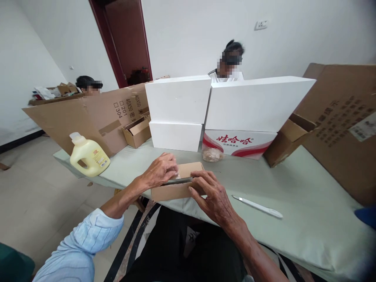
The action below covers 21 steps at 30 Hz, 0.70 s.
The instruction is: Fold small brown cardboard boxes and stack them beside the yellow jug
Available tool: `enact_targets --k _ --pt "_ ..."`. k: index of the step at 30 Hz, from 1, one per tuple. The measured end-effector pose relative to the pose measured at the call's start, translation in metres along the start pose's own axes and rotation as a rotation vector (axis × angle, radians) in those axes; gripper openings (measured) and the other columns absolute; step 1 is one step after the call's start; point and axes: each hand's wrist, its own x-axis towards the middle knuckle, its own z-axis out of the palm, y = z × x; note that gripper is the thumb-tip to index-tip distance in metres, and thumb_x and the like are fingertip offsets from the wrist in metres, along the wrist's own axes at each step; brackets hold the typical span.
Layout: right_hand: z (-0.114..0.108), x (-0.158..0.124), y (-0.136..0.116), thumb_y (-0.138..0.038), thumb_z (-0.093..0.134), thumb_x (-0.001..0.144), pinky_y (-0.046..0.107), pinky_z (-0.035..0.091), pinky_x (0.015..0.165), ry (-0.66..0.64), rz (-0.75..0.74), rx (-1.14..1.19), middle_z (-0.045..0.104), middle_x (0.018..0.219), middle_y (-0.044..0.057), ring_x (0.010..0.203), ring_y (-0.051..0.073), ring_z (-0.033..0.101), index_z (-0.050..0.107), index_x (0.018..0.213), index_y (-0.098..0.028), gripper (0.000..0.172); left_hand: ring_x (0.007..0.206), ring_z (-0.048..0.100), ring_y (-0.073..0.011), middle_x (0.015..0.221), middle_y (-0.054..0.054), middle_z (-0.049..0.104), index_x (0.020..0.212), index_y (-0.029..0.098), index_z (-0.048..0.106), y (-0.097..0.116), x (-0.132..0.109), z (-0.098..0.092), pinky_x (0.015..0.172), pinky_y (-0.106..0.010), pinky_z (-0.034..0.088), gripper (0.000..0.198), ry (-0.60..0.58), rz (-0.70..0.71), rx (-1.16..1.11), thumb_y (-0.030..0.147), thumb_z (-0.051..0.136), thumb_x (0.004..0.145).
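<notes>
Roughly, biggest first:

1. Table (308, 203): pale green cover, and everything sits on it.
2. Cardboard sheets: one leans at the right (343, 117) and one stands at the left (88, 113). They seem set up as screens. Two other people sit behind the left sheet and the stack, hands hidden.
3. White boxes (179, 98): stacked at the far edge, the widest resting on a red-printed carton (237, 143). The stack is probably kept back so the near edge stays free.
4. Open cartons: one is tipped against the right sheet (286, 141); a smaller one (137, 131) lies beside the left sheet.
5. Bottle (88, 154): yellow, upright at the left corner, well apart from the hands.
6. Box (173, 191): small, brown, at the near edge between both hands, with a grey strip (179, 180) along its top front edge.
7. Right hand (213, 196): fingers spread and wrapped over the box's right end, thumb on the front, likely to steady it.
8. Left hand (160, 170): fingers curled and pressing down on the box top at the strip, apparently holding it flat.
9. White tool (258, 206): slim, lying flat just right of the right hand, within reach.
10. Bag (212, 155): small and clear, in front of the carton; contents unclear.
</notes>
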Motion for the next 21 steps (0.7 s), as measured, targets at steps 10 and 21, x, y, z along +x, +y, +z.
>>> enact_targets --k 10,21 --pt "-0.001 0.002 -0.001 -0.013 0.061 0.101 0.047 0.056 0.092 -0.001 -0.010 0.005 0.069 0.121 0.011 0.113 0.029 0.065 0.057 0.099 -0.025 0.013 0.103 0.062 -0.0252 0.099 -0.006 0.072 0.079 0.020 0.073 0.006 0.011 -0.012 0.091 -0.037 0.042 0.009 -0.224 0.243 0.257 0.017 0.074 0.087" --pt "-0.003 0.004 -0.003 -0.014 0.061 0.101 0.045 0.057 0.089 -0.007 0.016 -0.006 0.069 0.120 0.010 0.113 0.029 0.064 0.058 0.097 -0.025 0.013 0.088 0.061 -0.0222 0.087 -0.006 0.068 0.075 0.020 0.066 0.012 0.010 -0.007 0.078 -0.034 0.041 0.026 -0.253 0.230 0.293 0.012 0.054 0.097"
